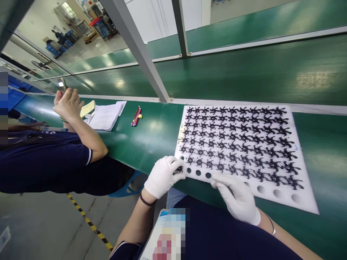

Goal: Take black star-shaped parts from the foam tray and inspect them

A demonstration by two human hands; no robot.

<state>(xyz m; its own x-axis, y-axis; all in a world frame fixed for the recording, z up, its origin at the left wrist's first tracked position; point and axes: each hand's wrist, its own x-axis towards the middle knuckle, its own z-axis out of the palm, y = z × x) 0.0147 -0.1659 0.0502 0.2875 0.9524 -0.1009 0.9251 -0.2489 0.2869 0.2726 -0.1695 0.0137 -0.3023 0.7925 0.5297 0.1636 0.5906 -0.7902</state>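
Note:
A white foam tray [303,187] lies on the green bench and holds several rows of small black fan impellers [238,141]. Its nearest row has round empty holes. My left hand [164,175], in a white glove, pinches a black impeller [179,168] at the tray's near left corner. My right hand [237,196], also gloved, rests at the tray's near edge with its fingertips curled against the foam by the empty holes. Nothing shows in that hand.
A co-worker in a dark blue shirt sits on my left, an arm [81,126] propped on the bench and a small object raised. Papers with a clip [104,115] and a red-yellow tool [136,116] lie there. A grey frame post [141,50] rises behind the tray.

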